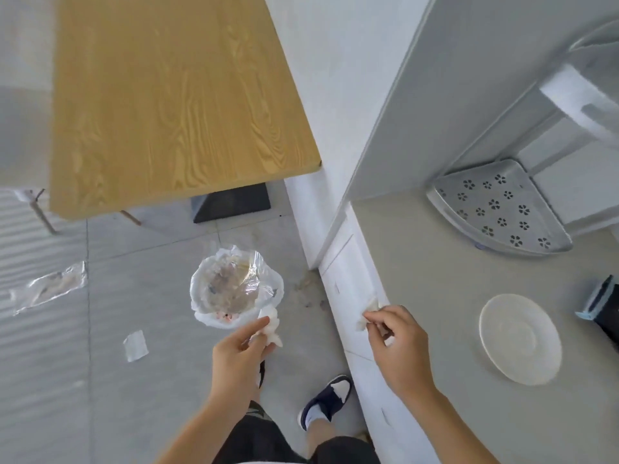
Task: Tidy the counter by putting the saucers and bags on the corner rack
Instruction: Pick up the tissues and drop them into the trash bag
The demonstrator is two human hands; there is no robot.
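A white saucer (520, 339) lies flat on the grey counter (418, 262), to the right of my hands. The metal corner rack (495, 209) with flower-shaped holes stands at the back of the counter against the wall, its lower shelf bare. My left hand (239, 354) hangs over the floor, pinching a crumpled white scrap (272, 324) just above a bin. My right hand (397, 343) is at the counter's front edge, fingers closed on another small white scrap (368, 311). No bags are visible on the counter.
A small bin lined with a clear plastic bag (234, 289) stands on the floor below my left hand. A wooden table (174, 95) fills the upper left. Plastic film (50, 289) and a paper scrap (135, 344) lie on the floor. A dark object (603, 303) sits at the counter's right edge.
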